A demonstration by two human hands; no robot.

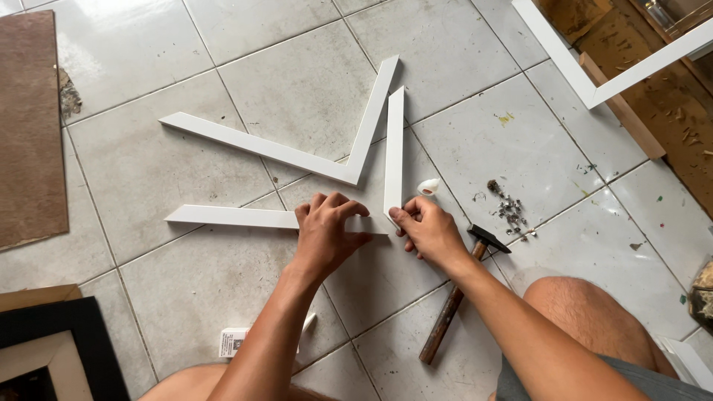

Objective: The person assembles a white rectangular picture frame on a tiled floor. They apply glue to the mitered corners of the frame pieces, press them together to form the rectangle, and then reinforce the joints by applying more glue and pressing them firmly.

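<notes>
Two loose white mitred frame strips lie on the tiled floor. My left hand (327,234) presses down on the right end of the horizontal strip (230,217). My right hand (429,232) pinches the near end of the upright strip (394,148), with the two ends meeting in a corner between my hands. Behind them rests a joined V-shaped white frame corner (297,154).
A hammer (457,293) lies by my right wrist, with a pile of small metal fasteners (511,210) beyond it. A small white cup (428,186) sits near the strip. A brown board (30,126) lies left, a black frame (56,349) at the lower left, another white frame (594,93) at the upper right.
</notes>
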